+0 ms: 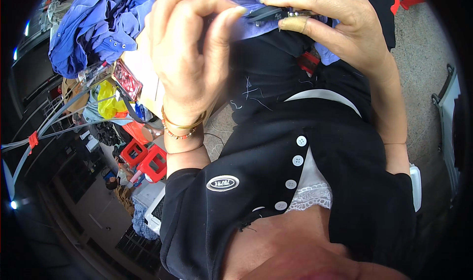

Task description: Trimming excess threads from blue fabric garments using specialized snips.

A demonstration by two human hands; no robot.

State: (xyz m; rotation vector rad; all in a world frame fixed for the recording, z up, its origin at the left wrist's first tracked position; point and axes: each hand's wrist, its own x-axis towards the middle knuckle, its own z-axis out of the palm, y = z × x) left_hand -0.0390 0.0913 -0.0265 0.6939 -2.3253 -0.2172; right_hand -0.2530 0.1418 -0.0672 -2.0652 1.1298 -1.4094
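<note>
My right hand point(335, 14) pinches a small black tool point(268, 15) with a metal part between thumb and fingers; its exact kind is unclear. A tan bandage point(294, 23) wraps the right thumb. My left hand point(189, 48), with bracelets at the wrist, is raised just left of the tool. Its fingers are curled and the thumb tip comes close to the index finger, partly blurred; anything between them is too small to make out. A blue-violet ribbed cloth point(251, 31) lies under both hands, across my black-clad lap.
Blue-violet garments with snap buttons point(101, 26) are heaped at the far left. Near them lie a red patterned case point(127, 80) and a yellow bag point(109, 100). Red stools point(153, 162) stand on the floor at left. A pale panel point(448, 117) stands at right.
</note>
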